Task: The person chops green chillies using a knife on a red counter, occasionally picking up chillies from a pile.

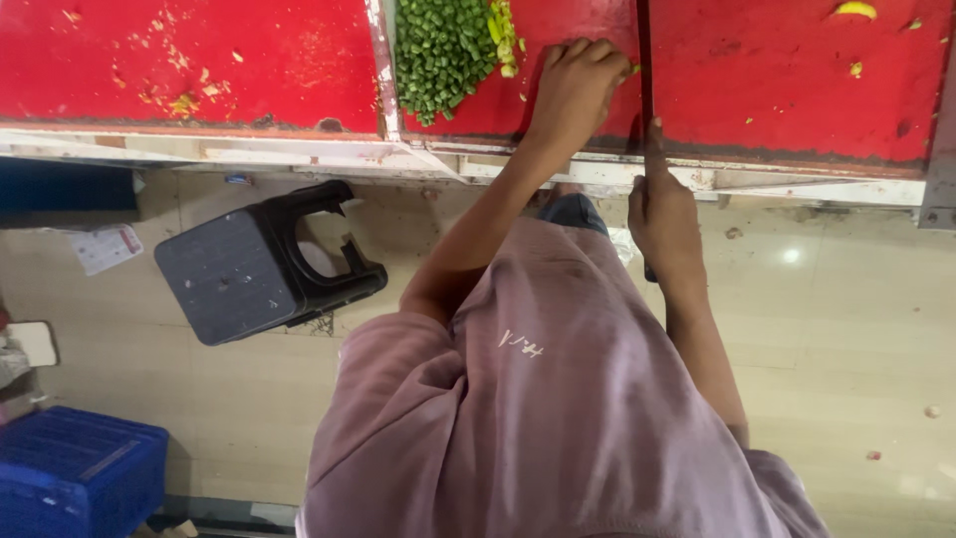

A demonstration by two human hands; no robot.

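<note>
White paper slip [105, 247] with a pink patch flat on the floor, far left - blue crate [75, 473] in the corner below. Left hand [578, 85] curled knuckles-up on the red board [797, 90], just beside the green bean pieces [443, 50] - grip hard to tell. Right hand [662, 214] clenched round a dark handle [649, 271], pointing finger straight out.

The counter [797, 90] is showing a matt red top, scuffed and flecked with scraps, while its near edge is looking like worn, chipped pale-painted metal. The chopped green pieces [443, 50] near the counter's far edge are looking moist and slightly glossy. Below, the tiled floor [846, 299] is gleaming smooth and reflecting light, the black stool [234, 274] and the blue crate [75, 473] are looking like hard, dull plastic, and the mauve shirt [558, 418] is hanging as soft matt cloth.
</note>
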